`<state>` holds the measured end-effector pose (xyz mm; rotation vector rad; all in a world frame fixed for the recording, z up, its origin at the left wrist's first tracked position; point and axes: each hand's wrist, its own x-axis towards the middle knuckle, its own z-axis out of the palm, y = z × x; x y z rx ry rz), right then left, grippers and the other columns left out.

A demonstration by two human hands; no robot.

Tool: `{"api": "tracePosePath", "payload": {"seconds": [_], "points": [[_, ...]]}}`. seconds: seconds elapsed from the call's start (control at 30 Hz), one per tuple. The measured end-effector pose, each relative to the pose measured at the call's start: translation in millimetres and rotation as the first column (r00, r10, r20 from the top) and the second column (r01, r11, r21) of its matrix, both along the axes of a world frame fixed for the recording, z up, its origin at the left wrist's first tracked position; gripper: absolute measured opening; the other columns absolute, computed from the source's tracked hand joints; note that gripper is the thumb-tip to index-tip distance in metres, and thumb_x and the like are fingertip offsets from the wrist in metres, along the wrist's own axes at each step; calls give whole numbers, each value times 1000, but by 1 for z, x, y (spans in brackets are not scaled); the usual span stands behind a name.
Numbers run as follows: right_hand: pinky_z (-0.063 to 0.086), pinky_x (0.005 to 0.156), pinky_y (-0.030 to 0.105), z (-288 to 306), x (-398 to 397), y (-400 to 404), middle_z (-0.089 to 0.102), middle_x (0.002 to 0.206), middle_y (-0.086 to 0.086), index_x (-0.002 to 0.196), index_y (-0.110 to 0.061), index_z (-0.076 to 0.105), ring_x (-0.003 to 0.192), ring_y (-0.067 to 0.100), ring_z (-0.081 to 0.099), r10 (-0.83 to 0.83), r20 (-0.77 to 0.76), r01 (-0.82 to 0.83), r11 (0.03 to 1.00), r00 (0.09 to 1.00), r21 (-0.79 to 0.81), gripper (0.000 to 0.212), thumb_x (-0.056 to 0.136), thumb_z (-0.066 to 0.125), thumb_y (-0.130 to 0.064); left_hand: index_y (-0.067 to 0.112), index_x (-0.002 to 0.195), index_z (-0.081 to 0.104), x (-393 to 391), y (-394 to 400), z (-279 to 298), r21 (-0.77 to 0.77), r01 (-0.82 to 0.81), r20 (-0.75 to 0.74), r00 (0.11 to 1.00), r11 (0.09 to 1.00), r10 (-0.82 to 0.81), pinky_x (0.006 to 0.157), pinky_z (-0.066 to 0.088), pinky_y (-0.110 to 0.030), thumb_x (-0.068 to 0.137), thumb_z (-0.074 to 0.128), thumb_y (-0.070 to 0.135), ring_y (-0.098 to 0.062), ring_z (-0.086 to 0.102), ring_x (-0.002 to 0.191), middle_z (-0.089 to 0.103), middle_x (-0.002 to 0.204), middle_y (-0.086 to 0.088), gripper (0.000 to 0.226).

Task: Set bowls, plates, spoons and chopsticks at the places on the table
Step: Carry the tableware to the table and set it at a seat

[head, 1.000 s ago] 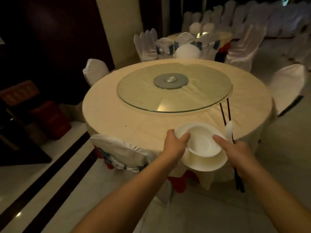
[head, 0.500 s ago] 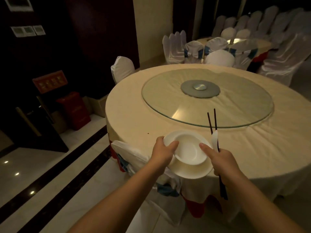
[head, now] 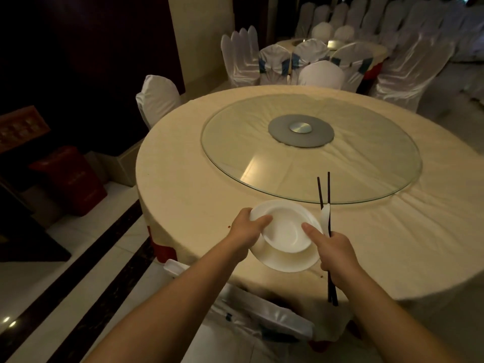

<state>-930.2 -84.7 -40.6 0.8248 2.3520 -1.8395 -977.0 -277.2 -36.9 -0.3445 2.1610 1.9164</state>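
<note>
From the head view, the left hand (head: 246, 231) grips the rim of a white bowl (head: 284, 229) nested on a white plate (head: 285, 260), thumb hooked inside. The right hand (head: 334, 250) has its fingers (head: 311, 230) closed on the other rim while also clutching dark chopsticks (head: 324, 197) and a white spoon (head: 325, 218). The stack hangs over the near edge of the counter (head: 209, 179), above a covered chair (head: 262, 313). I'd worry the overloaded right hand lets the spoon or chopsticks slip. Compared with a second ago, the stack now sits over the cloth, no longer short of it.
</note>
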Motion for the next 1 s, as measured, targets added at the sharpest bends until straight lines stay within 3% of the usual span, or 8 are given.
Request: {"api": "tracePosePath", "payload": {"seconds": [0.17, 0.5, 0.73, 0.9, 1.0], "points": [[38, 44, 30, -18, -41, -3, 65, 80, 6, 83, -17, 62, 57, 21, 53, -6, 12, 6, 1000, 1000, -26, 44, 74, 72, -59, 16, 118, 54, -42, -4, -11, 51, 17, 60, 998, 999, -21, 78, 54, -38, 84, 70, 30, -27, 64, 102, 63, 113, -6, 40], [42, 52, 29, -69, -99, -9, 70, 81, 0, 84, -21, 65, 72, 20, 66, 10, 80, -8, 1000, 997, -22, 37, 74, 74, -55, 9, 119, 61, -102, -12, -62, 31, 16, 215, 976, 999, -22, 81, 55, -40, 83, 73, 22, -29, 65, 102, 65, 116, -11, 40], [50, 61, 31, -103, -118, -17, 70, 86, -2, 96, -18, 67, 79, 17, 67, -34, 182, 38, 999, 983, -19, 41, 75, 75, -52, 2, 111, 66, -137, -20, -98, -94, 172, 296, 945, 981, -137, 73, 52, -36, 82, 75, 23, -32, 66, 97, 68, 108, -14, 37], [57, 82, 42, -124, -126, -33, 72, 95, 1, 104, -16, 69, 86, 21, 68, -82, 224, 87, 996, 971, -13, 47, 74, 75, -52, 0, 105, 67, -159, -29, -122, -187, 244, 303, 936, 952, -180, 71, 49, -34, 81, 75, 26, -30, 64, 91, 69, 105, -14, 37], [57, 83, 42, -133, -129, -40, 73, 96, 0, 106, -17, 70, 87, 19, 69, -96, 227, 95, 995, 969, 13, 48, 74, 75, -53, -2, 101, 66, -166, -35, -132, -248, 285, 317, 927, 926, -201, 71, 50, -36, 80, 76, 29, -31, 64, 88, 68, 100, -16, 39]]}}
